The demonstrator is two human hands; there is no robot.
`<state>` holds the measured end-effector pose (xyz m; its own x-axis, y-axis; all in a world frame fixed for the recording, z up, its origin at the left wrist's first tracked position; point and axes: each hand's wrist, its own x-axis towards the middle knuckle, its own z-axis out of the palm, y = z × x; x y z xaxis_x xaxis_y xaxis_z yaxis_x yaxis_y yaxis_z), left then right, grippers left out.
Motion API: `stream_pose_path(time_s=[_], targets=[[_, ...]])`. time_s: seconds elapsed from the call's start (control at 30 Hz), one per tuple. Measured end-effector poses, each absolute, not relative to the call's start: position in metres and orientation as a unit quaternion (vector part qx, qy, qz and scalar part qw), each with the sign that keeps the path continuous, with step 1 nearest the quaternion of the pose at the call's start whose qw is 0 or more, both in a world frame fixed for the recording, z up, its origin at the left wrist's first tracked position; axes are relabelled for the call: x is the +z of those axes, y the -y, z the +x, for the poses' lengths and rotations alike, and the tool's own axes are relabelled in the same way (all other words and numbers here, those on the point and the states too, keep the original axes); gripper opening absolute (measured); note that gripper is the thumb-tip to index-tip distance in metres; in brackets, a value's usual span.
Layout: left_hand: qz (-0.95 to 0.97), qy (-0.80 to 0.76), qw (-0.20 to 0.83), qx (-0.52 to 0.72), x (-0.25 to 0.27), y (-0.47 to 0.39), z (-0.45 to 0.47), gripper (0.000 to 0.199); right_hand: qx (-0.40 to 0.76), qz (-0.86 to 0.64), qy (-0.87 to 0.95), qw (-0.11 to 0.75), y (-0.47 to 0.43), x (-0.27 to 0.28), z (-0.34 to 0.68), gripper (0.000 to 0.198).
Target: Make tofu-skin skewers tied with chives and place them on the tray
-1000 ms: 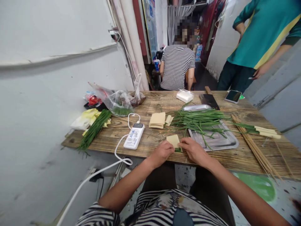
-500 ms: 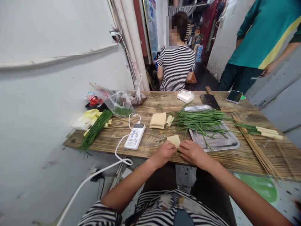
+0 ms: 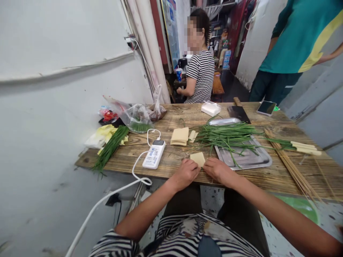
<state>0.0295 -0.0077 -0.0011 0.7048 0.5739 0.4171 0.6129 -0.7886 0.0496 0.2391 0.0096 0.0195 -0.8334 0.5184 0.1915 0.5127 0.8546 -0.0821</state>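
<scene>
A square, pale beige tofu sheet (image 3: pixel 197 158) lies at the table's near edge between my two hands. My left hand (image 3: pixel 187 172) grips its near left corner, fingers bent and pressed together. On the near right side my right hand (image 3: pixel 218 171) pinches the sheet, its fingertips close to the left ones. A bit of green shows under the fingers, mostly hidden. Behind the sheet are a stack of tofu sheets (image 3: pixel 179 136) and small rolled pieces (image 3: pixel 193 136). Long green chives (image 3: pixel 227 134) lie across a metal tray (image 3: pixel 264 162) to the right.
A white power bank (image 3: pixel 154 154) with a cable, a chive bundle (image 3: pixel 111 148) and plastic bags (image 3: pixel 138 116) are leftward. Right are skewers (image 3: pixel 292 162), finished rolls (image 3: pixel 305 147), a cleaver (image 3: pixel 239 113) and a phone (image 3: pixel 266 107). Two people are beyond the table.
My fingers have shifted slightly at the sheet's near edge, and less green shows. The seated person has turned left; the standing person's hand has moved from the thigh.
</scene>
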Motion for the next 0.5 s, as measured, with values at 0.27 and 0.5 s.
stream_pose_path(time_s=[0.27, 0.5], targets=[[-0.91, 0.346, 0.041, -0.224, -0.0024, 0.0113, 0.032, 0.023, -0.027, -0.308, 0.945, 0.11, -0.0015, 0.0196, 0.2355, 0.018], [-0.892, 0.368, 0.006, -0.261, -0.0018, 0.0126, 0.0307, 0.022, 0.026, -0.314, 0.943, 0.104, -0.0057, 0.0181, 0.2346, 0.023]])
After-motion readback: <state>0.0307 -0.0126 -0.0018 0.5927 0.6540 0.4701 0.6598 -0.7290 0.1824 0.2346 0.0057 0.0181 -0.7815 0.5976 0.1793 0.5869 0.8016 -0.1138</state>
